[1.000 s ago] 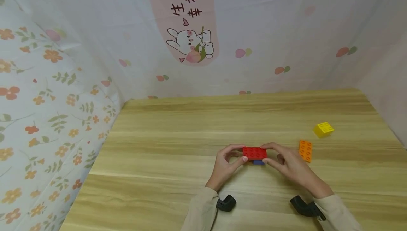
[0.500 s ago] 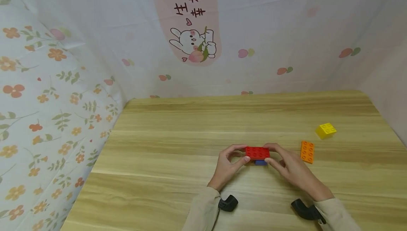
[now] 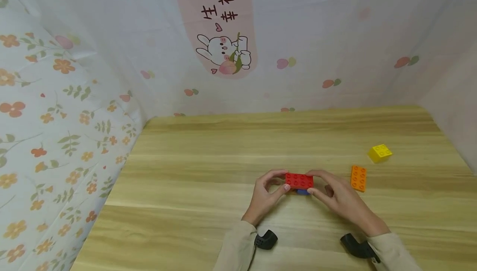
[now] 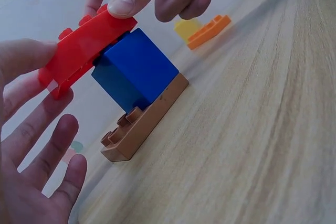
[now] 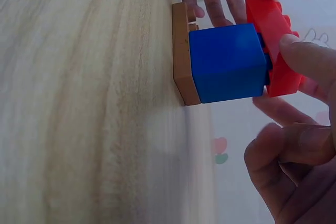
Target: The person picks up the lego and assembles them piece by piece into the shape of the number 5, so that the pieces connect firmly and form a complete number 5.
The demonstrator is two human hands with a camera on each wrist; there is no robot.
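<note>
A red eight-stud building brick [image 3: 299, 181] is pinched at its left end by my left hand [image 3: 265, 198] and at its right end by my right hand [image 3: 343, 198]. Under its right part stands a blue brick [image 4: 139, 69], whose stud tops show in a thin gap below the red one. The red brick's left part overhangs. That blue brick sits on one end of a brown plate brick [image 4: 147, 119], which lies on the table with bare studs at its other end. Thumbs press the near side of the red brick; some fingers are hidden behind it.
To the right of my right hand an orange flat brick [image 3: 358, 178] lies studs up on the wooden table [image 3: 208, 159]. Farther back stands a yellow brick [image 3: 380, 153]. A printed cloth [image 3: 298, 35] hangs behind the table and along its left side.
Both hands keep their grip on the red brick, which stays over the blue one. The head view shifts slightly; otherwise hardly anything moves.
</note>
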